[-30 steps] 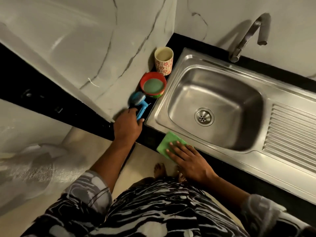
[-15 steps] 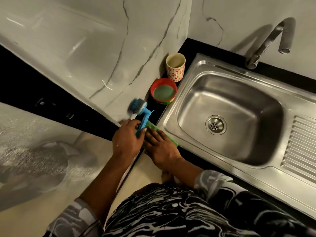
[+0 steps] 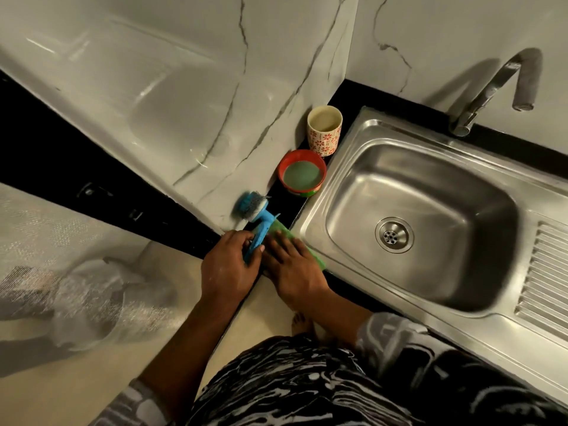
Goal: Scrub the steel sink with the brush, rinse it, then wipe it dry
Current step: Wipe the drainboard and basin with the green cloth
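Left hand [image 3: 229, 267] clamps brush [image 3: 261, 221] handle at tabletop [image 3: 287, 207] edge, beside sink [image 3: 313, 216]; right hand [image 3: 293, 267] flat on green cloth [image 3: 284, 232] (fingers apart). Risk: lifting brush could snag cloth, dropping it.

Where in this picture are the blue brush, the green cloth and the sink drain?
blue brush [image 3: 262, 225]: head view, on the blue handle below the bristles.
green cloth [image 3: 282, 232]: head view, on the bare corner beside the handle.
sink drain [image 3: 394, 235]: head view, on the strainer's middle.
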